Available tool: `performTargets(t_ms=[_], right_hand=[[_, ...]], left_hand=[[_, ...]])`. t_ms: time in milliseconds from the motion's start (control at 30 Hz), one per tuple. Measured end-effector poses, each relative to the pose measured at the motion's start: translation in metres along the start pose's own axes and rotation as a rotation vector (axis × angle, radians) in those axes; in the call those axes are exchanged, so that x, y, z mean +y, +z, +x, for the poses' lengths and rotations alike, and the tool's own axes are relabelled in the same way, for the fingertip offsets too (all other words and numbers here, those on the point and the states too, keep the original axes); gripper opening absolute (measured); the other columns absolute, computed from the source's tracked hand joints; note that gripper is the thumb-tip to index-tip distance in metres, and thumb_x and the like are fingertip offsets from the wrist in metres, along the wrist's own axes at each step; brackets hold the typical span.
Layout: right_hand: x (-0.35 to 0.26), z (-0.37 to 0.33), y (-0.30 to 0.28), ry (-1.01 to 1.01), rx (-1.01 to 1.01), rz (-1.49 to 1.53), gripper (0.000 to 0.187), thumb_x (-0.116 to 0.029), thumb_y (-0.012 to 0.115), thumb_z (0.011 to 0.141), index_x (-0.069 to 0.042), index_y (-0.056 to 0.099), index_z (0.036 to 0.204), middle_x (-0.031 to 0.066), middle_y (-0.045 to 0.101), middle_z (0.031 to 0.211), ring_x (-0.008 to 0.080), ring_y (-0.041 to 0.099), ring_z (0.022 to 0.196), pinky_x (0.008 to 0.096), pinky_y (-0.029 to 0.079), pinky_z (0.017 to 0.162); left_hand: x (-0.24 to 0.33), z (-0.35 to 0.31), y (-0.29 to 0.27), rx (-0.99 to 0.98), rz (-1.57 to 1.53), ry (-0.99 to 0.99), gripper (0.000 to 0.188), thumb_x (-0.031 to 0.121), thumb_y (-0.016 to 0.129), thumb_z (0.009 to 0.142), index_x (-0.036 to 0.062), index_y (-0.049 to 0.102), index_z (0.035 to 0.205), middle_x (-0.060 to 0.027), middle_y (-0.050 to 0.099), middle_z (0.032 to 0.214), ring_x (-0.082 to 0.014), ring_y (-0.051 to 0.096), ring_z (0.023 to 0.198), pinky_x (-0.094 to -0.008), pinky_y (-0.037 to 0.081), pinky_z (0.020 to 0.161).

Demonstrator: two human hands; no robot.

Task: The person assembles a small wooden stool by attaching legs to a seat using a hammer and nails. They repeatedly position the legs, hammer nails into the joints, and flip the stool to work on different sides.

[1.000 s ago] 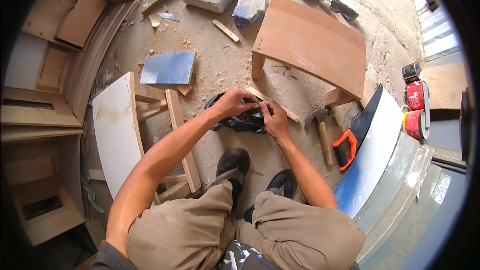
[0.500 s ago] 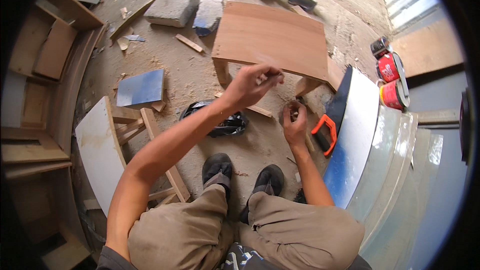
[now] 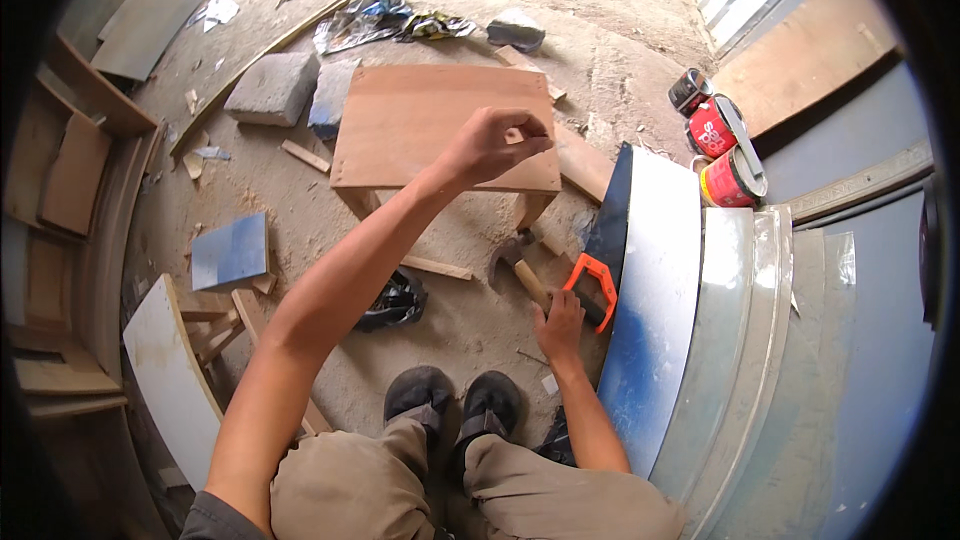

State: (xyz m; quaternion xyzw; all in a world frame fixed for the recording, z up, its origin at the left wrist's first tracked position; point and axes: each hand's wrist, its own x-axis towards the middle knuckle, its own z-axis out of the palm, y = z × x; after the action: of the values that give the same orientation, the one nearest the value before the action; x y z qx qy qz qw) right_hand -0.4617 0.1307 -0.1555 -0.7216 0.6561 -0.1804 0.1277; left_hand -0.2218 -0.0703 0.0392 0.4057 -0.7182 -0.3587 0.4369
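Observation:
My left hand is raised above the near right part of a small wooden table. Its thumb and fingertips are pinched together; anything between them is too small to make out. Lower and to the right, my right hand has its fingers round the end of a claw hammer's wooden handle. The hammer's dark head points away from me, just in front of the table's right leg. Right beside this hand lies a handsaw with an orange and black handle.
A white and blue panel and glass sheets lie along the right. Red cans stand beyond them. Concrete blocks, a black plastic bag, wood strips and a white-topped wooden piece are on the left and middle floor.
My right hand has come down and closed on the hammer handle. My left hand stays raised and pinched, now more over the tabletop. The whole view has shifted.

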Motion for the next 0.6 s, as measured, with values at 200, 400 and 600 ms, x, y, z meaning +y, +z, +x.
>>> performTargets(t_ms=[200, 400, 600], right_hand=[[0.002, 0.001, -0.019, 0.048, -0.07, 0.124, 0.036, -0.022, 0.071, 0.088, -0.003, 0.058, 0.116, 0.0172, 0.056, 0.113, 0.0386, 0.058, 0.105, 0.0492, 0.049, 0.085], [0.004, 0.006, -0.031, 0.151, 0.056, 0.525, 0.035, -0.031, 0.066, 0.095, 0.002, 0.063, 0.104, 0.0162, 0.063, 0.087, 0.0333, 0.067, 0.079, 0.0432, 0.053, 0.072], [-0.03, 0.002, -0.051, 0.539, 0.142, 0.725, 0.049, -0.047, 0.065, 0.096, 0.002, 0.062, 0.095, 0.0048, 0.052, 0.065, 0.0126, 0.057, 0.065, 0.0327, 0.048, 0.06]], left_hand=[[-0.023, -0.011, 0.012, -0.121, -0.248, -0.272, 0.023, 0.019, 0.07, 0.095, -0.0016, 0.074, 0.104, -0.0021, 0.073, 0.09, -0.0064, 0.063, 0.086, -0.0248, 0.05, 0.077], [-0.025, -0.006, 0.012, -0.108, -0.271, -0.205, 0.021, 0.015, 0.068, 0.096, -0.002, 0.072, 0.108, -0.0051, 0.073, 0.095, -0.0083, 0.064, 0.088, -0.0253, 0.051, 0.081], [-0.03, -0.007, 0.016, -0.109, -0.124, -0.146, 0.02, 0.014, 0.069, 0.094, -0.0012, 0.072, 0.107, -0.0031, 0.073, 0.092, -0.0071, 0.062, 0.084, -0.0238, 0.05, 0.077]])
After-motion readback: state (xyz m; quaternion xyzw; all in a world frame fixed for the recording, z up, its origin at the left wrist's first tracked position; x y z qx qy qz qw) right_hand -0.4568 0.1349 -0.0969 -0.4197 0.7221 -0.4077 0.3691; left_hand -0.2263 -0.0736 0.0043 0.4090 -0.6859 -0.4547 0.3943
